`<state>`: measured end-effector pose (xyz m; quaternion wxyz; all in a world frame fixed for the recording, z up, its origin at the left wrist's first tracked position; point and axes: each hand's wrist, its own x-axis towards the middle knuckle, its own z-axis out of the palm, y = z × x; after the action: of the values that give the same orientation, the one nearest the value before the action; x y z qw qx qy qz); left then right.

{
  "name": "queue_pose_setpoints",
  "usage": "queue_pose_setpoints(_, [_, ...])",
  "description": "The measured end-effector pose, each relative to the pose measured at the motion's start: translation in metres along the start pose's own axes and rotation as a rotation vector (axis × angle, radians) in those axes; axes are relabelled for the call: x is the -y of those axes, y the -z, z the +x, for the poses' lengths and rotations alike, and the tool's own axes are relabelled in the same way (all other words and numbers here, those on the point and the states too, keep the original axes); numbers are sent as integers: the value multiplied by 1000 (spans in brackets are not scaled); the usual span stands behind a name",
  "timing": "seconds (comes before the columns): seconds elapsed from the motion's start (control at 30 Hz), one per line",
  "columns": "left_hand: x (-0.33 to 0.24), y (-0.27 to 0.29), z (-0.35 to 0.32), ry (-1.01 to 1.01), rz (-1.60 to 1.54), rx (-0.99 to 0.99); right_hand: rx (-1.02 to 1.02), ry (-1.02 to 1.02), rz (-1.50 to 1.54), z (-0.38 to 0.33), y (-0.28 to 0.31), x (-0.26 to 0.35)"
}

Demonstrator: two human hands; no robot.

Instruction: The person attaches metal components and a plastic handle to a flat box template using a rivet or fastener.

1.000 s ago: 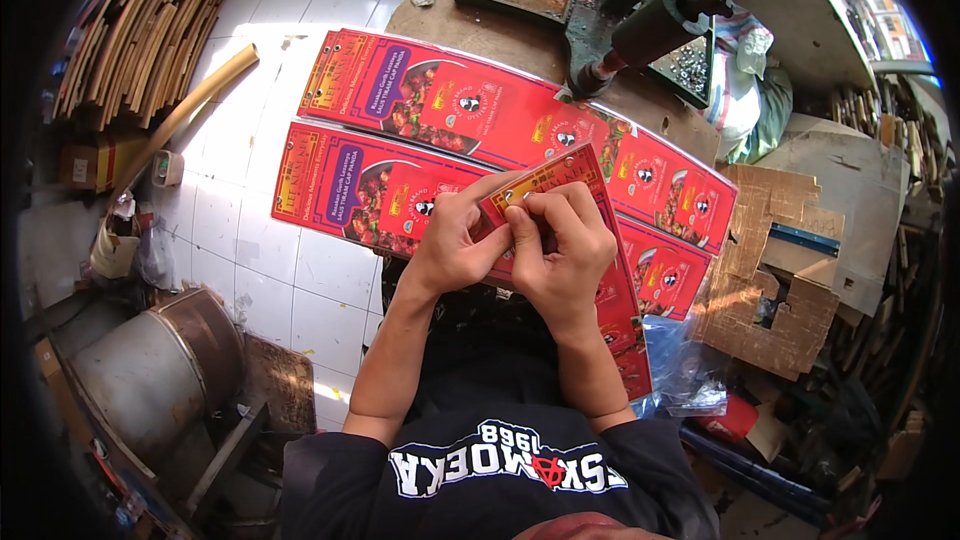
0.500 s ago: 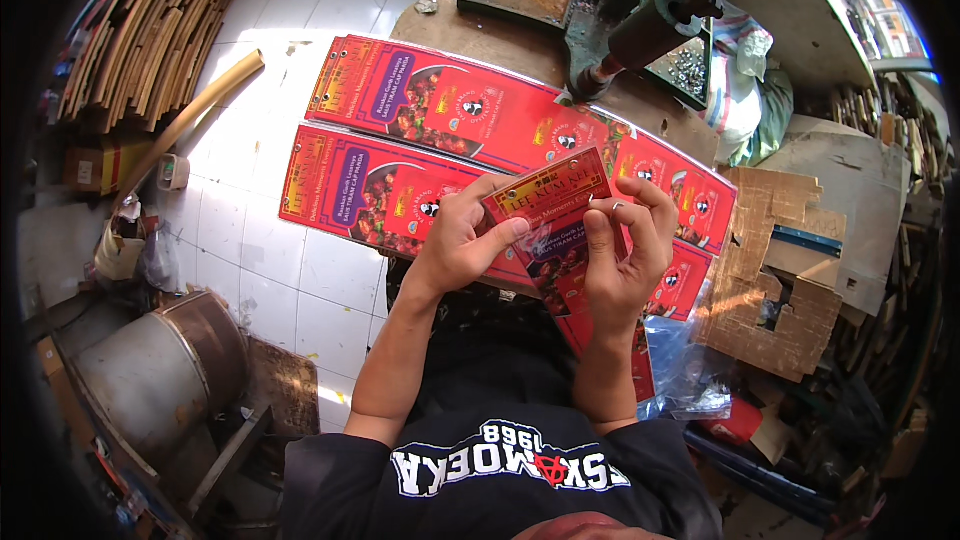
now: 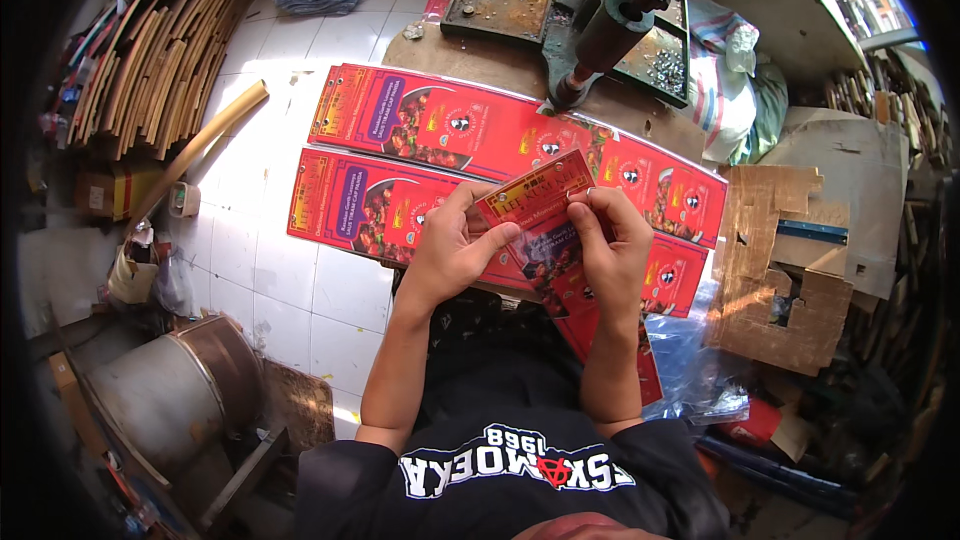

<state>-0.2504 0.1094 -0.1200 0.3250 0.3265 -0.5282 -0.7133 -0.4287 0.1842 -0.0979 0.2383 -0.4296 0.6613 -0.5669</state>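
Note:
My left hand (image 3: 455,245) is closed on a long red printed strip (image 3: 548,252), thumb flat on its face near the gold-coloured top end. The strip hangs down toward my lap at a slant, its surface glossy. At the strip's upper right edge, my right hand (image 3: 615,250) pinches a small pale piece between thumb and forefinger; its kind is too small to tell. Two rows of similar red strips lie beneath and beyond my hands, a far stack (image 3: 490,125) and a near stack (image 3: 360,202). Small metal eyelets show at their left ends.
A dark press machine (image 3: 600,35) stands beyond the stacks, between metal trays (image 3: 500,2) of small parts. Torn cardboard (image 3: 780,310) and clear plastic bags (image 3: 690,370) lie at right. Cardboard sheets (image 3: 165,50), a cardboard tube (image 3: 220,120) and a metal drum (image 3: 170,380) are at left.
My right fingers have drawn in from above the strip to its upper right edge, curling closer together. My left hand keeps its hold. The whole view has shifted slightly.

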Motion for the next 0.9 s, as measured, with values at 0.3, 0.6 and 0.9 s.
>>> queue_pose_setpoints(0.3, [-30, 38, -30, -150, 97, -405, 14, 7, 63, -2, 5, 4])
queue_pose_setpoints(0.6, [-36, 99, -48, -472, 793, -1027, 42, 3, 39, -6, 5, 8])
queue_pose_setpoints(0.9, [-12, 6, -29, -55, -160, -118, 79, -47, 167, -11, 11, 11])
